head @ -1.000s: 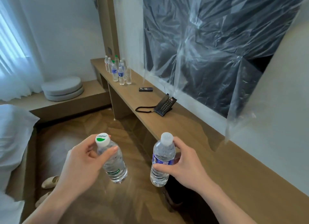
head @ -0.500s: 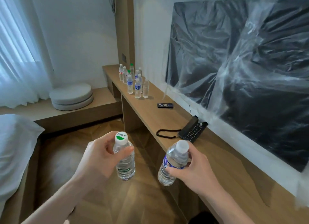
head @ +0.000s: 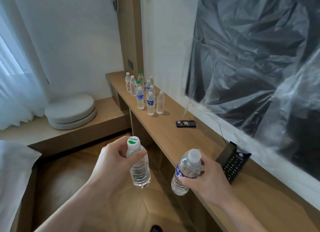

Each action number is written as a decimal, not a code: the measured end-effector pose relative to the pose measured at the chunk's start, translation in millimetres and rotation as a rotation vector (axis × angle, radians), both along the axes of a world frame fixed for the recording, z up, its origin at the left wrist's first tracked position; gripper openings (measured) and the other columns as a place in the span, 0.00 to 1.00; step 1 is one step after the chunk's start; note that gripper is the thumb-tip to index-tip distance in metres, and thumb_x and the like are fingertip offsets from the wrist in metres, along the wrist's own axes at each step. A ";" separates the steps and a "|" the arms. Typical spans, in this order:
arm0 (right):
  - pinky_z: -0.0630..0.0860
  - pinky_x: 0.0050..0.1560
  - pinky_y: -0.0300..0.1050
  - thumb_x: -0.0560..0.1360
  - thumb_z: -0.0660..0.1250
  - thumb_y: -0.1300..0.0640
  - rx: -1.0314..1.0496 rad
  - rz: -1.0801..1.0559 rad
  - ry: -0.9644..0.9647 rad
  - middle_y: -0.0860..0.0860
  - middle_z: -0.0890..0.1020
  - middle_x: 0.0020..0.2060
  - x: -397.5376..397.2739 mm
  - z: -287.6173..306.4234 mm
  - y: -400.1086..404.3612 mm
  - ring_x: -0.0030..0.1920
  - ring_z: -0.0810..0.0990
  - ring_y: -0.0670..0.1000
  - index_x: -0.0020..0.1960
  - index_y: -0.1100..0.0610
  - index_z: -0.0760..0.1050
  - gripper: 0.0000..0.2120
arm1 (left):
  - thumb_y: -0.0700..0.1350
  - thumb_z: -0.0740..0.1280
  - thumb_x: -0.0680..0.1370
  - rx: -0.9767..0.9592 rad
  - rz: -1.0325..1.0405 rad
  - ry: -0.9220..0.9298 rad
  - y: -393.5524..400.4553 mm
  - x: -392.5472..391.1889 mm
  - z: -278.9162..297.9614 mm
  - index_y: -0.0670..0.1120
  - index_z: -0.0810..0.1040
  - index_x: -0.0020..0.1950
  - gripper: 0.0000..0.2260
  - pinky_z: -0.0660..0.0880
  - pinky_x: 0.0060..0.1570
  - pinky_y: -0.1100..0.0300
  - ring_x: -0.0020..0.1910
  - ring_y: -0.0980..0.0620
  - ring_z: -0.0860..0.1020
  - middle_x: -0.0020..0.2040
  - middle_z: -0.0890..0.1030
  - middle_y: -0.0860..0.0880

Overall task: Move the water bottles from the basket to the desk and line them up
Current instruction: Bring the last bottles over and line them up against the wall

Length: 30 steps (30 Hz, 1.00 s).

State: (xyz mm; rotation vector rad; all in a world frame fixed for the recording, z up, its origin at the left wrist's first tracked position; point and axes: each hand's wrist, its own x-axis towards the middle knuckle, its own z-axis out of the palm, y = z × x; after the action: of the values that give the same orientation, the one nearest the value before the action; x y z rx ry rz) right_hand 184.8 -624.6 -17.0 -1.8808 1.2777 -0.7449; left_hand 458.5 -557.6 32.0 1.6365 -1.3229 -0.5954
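In the head view, two water bottles are held up over the wooden floor (head: 69, 178), beside the long desk (head: 174, 136). The left hand (head: 110, 164) is curled around the neck and shoulder of a clear bottle (head: 139, 167) with a white cap marked in green; this bottle is held nearly upright. The right hand (head: 207, 178) is wrapped around the middle of a blue-label bottle (head: 186, 171) with a plain white cap, which is tilted, its cap leaning toward the desk. The two bottles are held apart, with neither one touching the desk. At the far end of the desk a group of bottles (head: 144, 94) is seen standing upright, close together in rough rows; several carry blue labels and two have green caps. Between that group and the hands, a small dark card (head: 186, 123) is laid flat on the desk. A black phone (head: 232, 164) is seen on the desk just beyond the right hand. A screen under plastic sheeting (head: 251, 58) is mounted on the wall above. Two round cushions (head: 71, 111) are stacked on a low platform to the left.
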 end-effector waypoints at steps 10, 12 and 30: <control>0.84 0.48 0.52 0.64 0.84 0.49 0.012 0.170 0.056 0.41 0.84 0.46 136.5 3.1 -205.4 0.47 0.83 0.45 0.55 0.43 0.76 0.24 | 0.48 0.80 0.73 0.029 0.156 -0.021 -161.2 131.9 -5.3 0.54 0.85 0.51 0.09 0.72 0.34 0.68 0.32 0.58 0.74 0.37 0.84 0.56; 0.84 0.48 0.54 0.64 0.84 0.49 -0.003 0.208 0.070 0.41 0.84 0.46 165.4 8.0 -235.7 0.46 0.83 0.45 0.55 0.43 0.75 0.24 | 0.49 0.80 0.73 0.017 0.190 -0.017 -180.8 158.4 -7.3 0.55 0.85 0.52 0.10 0.70 0.33 0.67 0.31 0.58 0.71 0.36 0.82 0.55; 0.82 0.46 0.48 0.62 0.81 0.51 0.026 0.089 0.196 0.42 0.83 0.43 419.1 6.4 -461.0 0.44 0.82 0.45 0.54 0.42 0.73 0.25 | 0.50 0.80 0.73 0.065 0.054 -0.014 -439.4 436.7 -28.7 0.56 0.84 0.51 0.10 0.77 0.38 0.69 0.43 0.62 0.83 0.43 0.86 0.61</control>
State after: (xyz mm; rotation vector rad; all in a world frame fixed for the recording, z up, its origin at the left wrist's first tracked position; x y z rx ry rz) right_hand 603.9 -1085.5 -10.6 -2.0146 1.3057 -0.5051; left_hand 895.2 -997.1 3.3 1.7264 -1.2773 -0.6013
